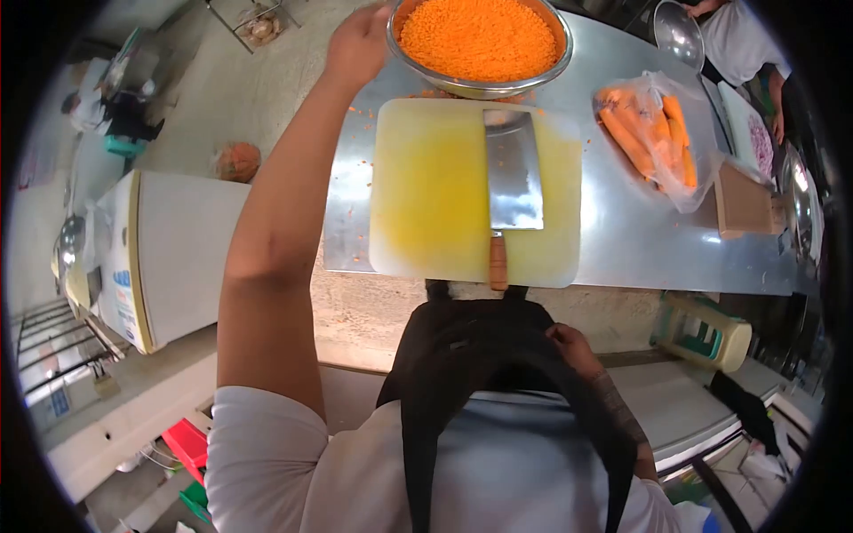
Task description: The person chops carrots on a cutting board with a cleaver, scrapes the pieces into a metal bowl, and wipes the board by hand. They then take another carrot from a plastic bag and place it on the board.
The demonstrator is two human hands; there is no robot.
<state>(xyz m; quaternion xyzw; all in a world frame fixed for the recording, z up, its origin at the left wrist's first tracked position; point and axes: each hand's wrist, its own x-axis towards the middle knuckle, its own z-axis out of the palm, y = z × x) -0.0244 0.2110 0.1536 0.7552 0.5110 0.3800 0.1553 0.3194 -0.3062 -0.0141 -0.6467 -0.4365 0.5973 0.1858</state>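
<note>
My left hand (359, 44) reaches to the left rim of a metal bowl (484, 89) heaped with finely chopped orange carrot (480, 40); its fingers are partly hidden at the rim, with the thumb side against it. Below the bowl lies a yellow-stained cutting board (426, 195). A cleaver (514, 178) rests flat on the board, its wooden handle toward me. Down by my lap, at the right side of the black apron, is my right hand (576, 349), fingers bent near the apron's edge; whether they grip the cloth is unclear.
A plastic bag of whole carrots (653, 133) lies on the steel table (613, 240). Farther right are a brown box (745, 202) and a board with chopped purple pieces (760, 147). Another person (742, 40) holds a metal bowl (678, 34). A stool (706, 333) stands below.
</note>
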